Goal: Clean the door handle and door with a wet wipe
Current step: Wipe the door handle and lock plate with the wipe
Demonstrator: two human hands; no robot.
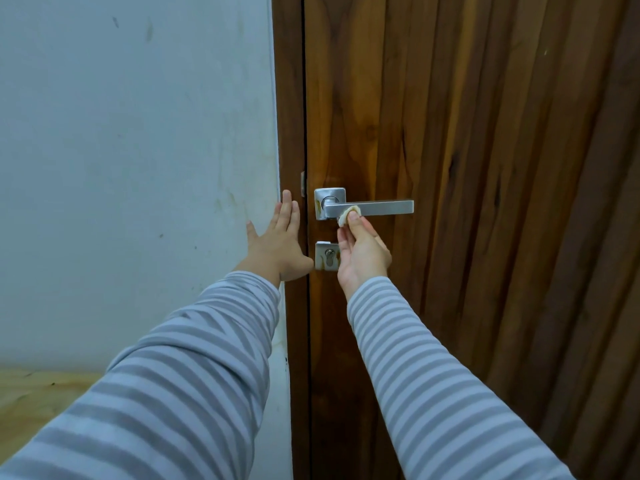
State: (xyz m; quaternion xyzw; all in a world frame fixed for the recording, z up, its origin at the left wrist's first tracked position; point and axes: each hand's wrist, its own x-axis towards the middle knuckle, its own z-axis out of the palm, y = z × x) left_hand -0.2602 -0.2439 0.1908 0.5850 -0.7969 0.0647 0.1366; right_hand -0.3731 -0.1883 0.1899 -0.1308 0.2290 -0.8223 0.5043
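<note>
The person is wearing a long-sleeved top in horizontal stripes of grey and pale blue-white. Both sleeves [415, 358] are reaching down to the wrists, leaving the left hand [278, 244] and right hand [362, 252] bare; the fabric is looking like a soft knit, perhaps.

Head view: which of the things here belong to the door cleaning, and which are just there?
Part of the job:
- wet wipe, pinched by the right hand
- door handle
- wooden door

Just there:
- keyhole plate
- white wall, with the left hand flat against it
- door frame
- wooden floor
</note>
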